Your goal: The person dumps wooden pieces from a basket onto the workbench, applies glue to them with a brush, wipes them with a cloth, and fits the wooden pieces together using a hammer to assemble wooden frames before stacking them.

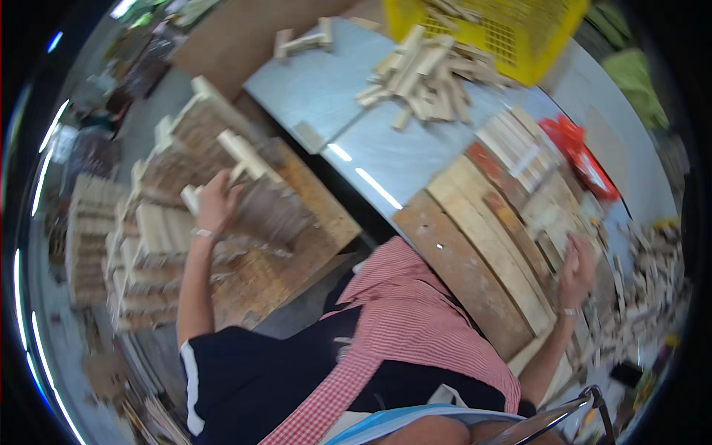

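At the left, my left hand (pixel 215 206) is closed on a pale wooden frame piece (pixel 248 157) at the top of a stack. Its ends stick out on both sides of my fingers. Beneath and around it rise stacks of similar wooden pieces (pixel 167 230) on a wooden board (pixel 326 222). On the right, my right hand (pixel 577 273) is curled above a wooden work board (pixel 463 271) fitted with pale strips. A dark-edged block (pixel 549 251) lies beside its fingers. Whatever the right fingers hold, if anything, is too blurred to make out.
Loose wooden sticks (pixel 426 78) lie heaped on the metal table (pixel 326 93), before a yellow crate (pixel 552 48). A red plastic bag (pixel 567 141) is at the right, near a bundle of sticks (pixel 515 144). Many scraps (pixel 638 297) fill the far right. A dark gap separates table and board.
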Motion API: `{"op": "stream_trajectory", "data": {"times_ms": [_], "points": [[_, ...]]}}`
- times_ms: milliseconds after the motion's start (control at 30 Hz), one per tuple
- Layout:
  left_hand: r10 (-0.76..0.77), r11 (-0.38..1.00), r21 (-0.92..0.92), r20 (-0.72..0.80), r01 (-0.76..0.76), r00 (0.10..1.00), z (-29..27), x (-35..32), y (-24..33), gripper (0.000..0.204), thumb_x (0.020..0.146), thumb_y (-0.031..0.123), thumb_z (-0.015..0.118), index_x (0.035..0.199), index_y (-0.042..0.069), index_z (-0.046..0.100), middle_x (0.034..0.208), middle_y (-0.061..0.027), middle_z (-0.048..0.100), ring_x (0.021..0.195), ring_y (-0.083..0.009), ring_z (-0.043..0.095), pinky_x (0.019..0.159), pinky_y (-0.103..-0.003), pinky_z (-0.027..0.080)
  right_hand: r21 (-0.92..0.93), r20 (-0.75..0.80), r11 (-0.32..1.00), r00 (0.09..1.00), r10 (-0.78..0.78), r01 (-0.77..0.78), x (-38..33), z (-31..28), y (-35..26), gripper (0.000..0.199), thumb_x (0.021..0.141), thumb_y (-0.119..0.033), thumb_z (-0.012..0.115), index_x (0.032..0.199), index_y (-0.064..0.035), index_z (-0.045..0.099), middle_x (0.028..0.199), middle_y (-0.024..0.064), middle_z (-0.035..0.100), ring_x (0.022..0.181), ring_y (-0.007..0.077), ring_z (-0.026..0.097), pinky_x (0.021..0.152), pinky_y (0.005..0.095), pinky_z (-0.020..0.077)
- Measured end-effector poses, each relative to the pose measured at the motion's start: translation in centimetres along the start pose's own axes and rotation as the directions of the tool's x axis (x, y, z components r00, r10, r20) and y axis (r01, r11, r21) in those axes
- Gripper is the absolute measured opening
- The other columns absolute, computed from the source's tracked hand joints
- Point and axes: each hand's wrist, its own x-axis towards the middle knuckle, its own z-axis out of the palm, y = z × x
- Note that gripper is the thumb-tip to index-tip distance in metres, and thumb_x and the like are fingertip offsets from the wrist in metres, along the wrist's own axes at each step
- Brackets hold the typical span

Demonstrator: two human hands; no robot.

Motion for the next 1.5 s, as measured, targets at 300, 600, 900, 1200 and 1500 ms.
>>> {"op": "stream_trajectory", "data": {"times_ms": [300,600,900,1200,1500], "points": [[-0.095,0.995,0.013,0.171,0.094,0.981,-0.7,-0.8,-4.0,0.029,0.083,0.014,0.063,0.108,0.004,0.055,0.078,-0.019,0.058,0.07,-0.0293,0.058,0.066,-0.036,0.044,0.063,0.039,0.983,0.984,-0.176,0.173,7.5,9.1,-4.0,0.019,0.08,-0.008,0.061,0.099,-0.0068,0.065,0.088,0.0114,0.063,0.086,0.0283,0.061,0.073,0.0374,0.049],[-0.078,0.996,-0.036,-0.058,0.076,0.995,-3.0,0.6,2.0,0.035,0.093,0.017,0.057,0.124,0.0,0.054,0.117,-0.0147,0.061,0.1,-0.0247,0.061,0.086,-0.035,0.048,-0.274,0.039,0.85,0.888,-0.459,0.451,11.5,17.8,-5.9,0.021,0.073,-0.021,0.067,0.081,-0.0041,0.057,0.079,0.0089,0.053,0.078,0.0248,0.054,0.068,0.0366,0.0437],[0.43,0.857,-0.313,-0.003,-0.41,0.903,2.4,3.0,17.4,0.031,0.088,0.003,0.059,0.118,-0.003,0.056,0.114,-0.0176,0.061,0.103,-0.0299,0.06,0.087,-0.036,0.047,-0.136,-0.104,0.972,0.973,-0.207,0.192,12.6,13.1,-5.9,0.03,0.075,-0.012,0.067,0.103,-0.0069,0.059,0.073,0.005,0.054,0.072,0.0182,0.056,0.06,0.0312,0.0473],[0.745,0.558,-0.597,0.055,-0.576,0.665,10.7,6.4,27.7,0.033,0.08,0.002,0.064,0.112,-0.002,0.058,0.108,-0.0182,0.061,0.1,-0.0342,0.059,0.084,-0.039,0.048,0.33,0.377,0.527,0.621,0.687,-0.783,10.4,8.5,8.1,0.041,0.075,-0.007,0.072,0.114,-0.0064,0.059,0.081,0.0081,0.065,0.061,0.0146,0.065,0.052,0.0286,0.0558],[0.908,0.242,-0.595,-0.139,-0.767,0.395,15.4,7.6,38.3,0.032,0.078,0.0,0.061,0.11,0.001,0.058,0.11,-0.0133,0.061,0.111,-0.032,0.055,0.089,-0.04,0.045,0.207,0.311,0.691,0.716,0.624,-0.693,7.6,9.6,7.1,0.04,0.072,-0.015,0.075,0.108,-0.0028,0.064,0.076,0.0077,0.062,0.061,0.0169,0.064,0.057,0.0311,0.0546]]}}
